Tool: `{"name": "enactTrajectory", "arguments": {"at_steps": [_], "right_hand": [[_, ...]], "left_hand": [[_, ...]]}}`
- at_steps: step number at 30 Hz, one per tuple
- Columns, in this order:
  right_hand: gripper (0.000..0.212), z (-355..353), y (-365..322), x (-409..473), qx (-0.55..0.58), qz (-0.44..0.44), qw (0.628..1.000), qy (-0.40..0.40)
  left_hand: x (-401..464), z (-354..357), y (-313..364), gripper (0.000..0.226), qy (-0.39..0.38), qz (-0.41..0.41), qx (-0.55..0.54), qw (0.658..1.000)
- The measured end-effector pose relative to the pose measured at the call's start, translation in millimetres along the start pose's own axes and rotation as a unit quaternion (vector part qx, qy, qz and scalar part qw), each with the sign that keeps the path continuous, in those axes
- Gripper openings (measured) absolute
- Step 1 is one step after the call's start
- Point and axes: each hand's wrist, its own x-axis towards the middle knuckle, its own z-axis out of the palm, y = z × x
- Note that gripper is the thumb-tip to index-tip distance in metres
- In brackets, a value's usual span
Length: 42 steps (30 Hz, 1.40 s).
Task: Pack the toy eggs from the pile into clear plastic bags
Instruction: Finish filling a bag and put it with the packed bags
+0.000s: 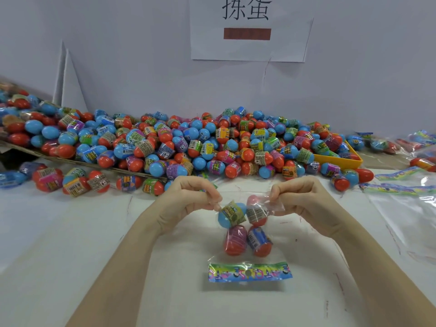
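Nearest the camera: printed header card (250, 272) of a clear plastic bag (245, 232), lying flat on the white tabletop (70, 244), mouth end turned toward the far side. Four toy eggs inside: a blue egg (230, 214) and a pale red egg (257, 212) near the mouth, two red eggs (236, 240) closer to the card. Left hand (188, 197) with fingers curled, pinching the left corner of the bag mouth; right hand (299, 194) likewise curled, pinching the right corner, film bunched between thumb and fingertips. Both forearms reaching in from the near edge. Step in hand, by the look of it: closing or sealing the mouth of a filled bag. Whether a sealing strip is present cannot be told. Next move likely calls for drawing the two corners apart to flatten the mouth, then pressing it shut without letting the top eggs roll out. Farther off, the pile (188, 142) of red and blue eggs, heaped against the far wall across most of the tabletop, plenty left to pack. A yellow tray (339, 159) at the pile's right edge, partly buried. Far right, empty bags (401, 187) lying flat and several filled bags (422, 161) beyond. On the wall, a paper sign (247, 27) with large characters.
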Motion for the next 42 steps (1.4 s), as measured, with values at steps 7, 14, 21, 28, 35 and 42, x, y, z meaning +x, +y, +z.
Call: {"name": "enactTrajectory", "arguments": {"at_steps": [7, 14, 21, 28, 35, 42], "right_hand": [[0.048, 1.2, 4.2, 0.5, -0.039, 0.002, 0.999, -0.015], [0.044, 2.3, 6.5, 2.5, -0.068, 0.016, 0.997, -0.021], [0.037, 0.6, 4.6, 3.2, -0.061, 0.038, 0.997, -0.032], [0.028, 5.9, -0.9, 2.0, -0.126, 0.003, 0.989, 0.076], [0.06, 32.2, 2.1, 3.2, -0.201, 0.072, 0.977, 0.011], [0.06, 31.4, 1.1, 4.4, -0.142, 0.062, 0.987, 0.053]], "left_hand": [[-1.2, 0.1, 0.2, 0.025, -0.018, -0.017, 0.065, 0.998], [-0.6, 2.0, 2.7, 0.017, -0.021, -0.022, 0.067, 0.997], [-1.6, 4.1, 4.3, 0.013, 0.003, -0.025, 0.139, 0.99], [-0.2, 5.2, 4.3, 0.011, 0.02, -0.026, 0.135, 0.99], [-0.6, 8.8, 5.5, 0.015, 0.038, -0.001, 0.114, 0.993], [1.1, 23.4, 1.4, 0.064, 0.04, -0.107, 0.059, 0.992]]}}
